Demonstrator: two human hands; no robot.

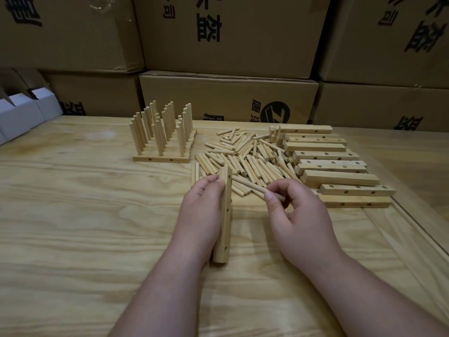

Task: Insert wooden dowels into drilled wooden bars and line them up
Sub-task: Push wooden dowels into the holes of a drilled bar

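Two hands work above the pale wooden tabletop (85, 215). Left hand (201, 215) grips a drilled pale wooden bar (224, 215); right hand (296, 215) pinches a thin wooden dowel (247, 186) beside it.

We see a pale, matt wooden bar with drilled holes (224, 215), smooth-sided. The loose round dowels of light bare wood (245, 156) look unvarnished. The broad wooden tabletop with strong wavy grain (85, 215) carries a soft sheen. Behind stand brown matt cardboard cartons printed in black (228, 32) and small white paperboard boxes (21, 113).
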